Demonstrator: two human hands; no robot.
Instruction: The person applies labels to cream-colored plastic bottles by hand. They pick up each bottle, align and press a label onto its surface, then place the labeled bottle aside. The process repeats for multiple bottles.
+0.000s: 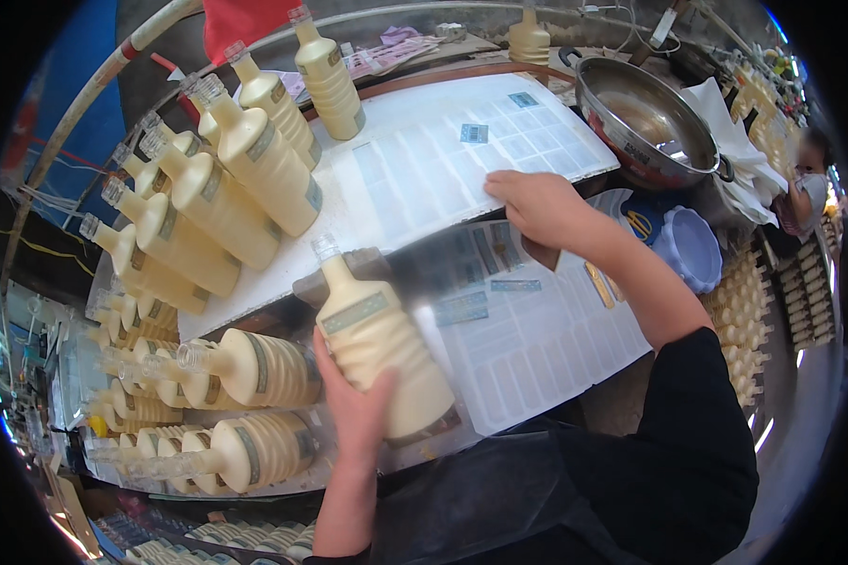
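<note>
My left hand (356, 405) grips a cream ribbed bottle (377, 344) with a clear cap and a pale label band, held upright low in the middle. My right hand (537, 207) rests with fingers curled on the edge of a white label backing sheet (443, 160) that lies across the work surface. A second backing sheet (537, 330), with a few blue-grey labels left on it, lies under my right forearm. Several more cream bottles (245, 160) stand or lie in rows to the left.
A steel bowl (645, 122) sits at the upper right beside white cloths. A pale blue lid-like dish (693, 247) lies near my right forearm. Rows of bottles (740, 320) fill the right side. Another person (806, 188) is at the far right.
</note>
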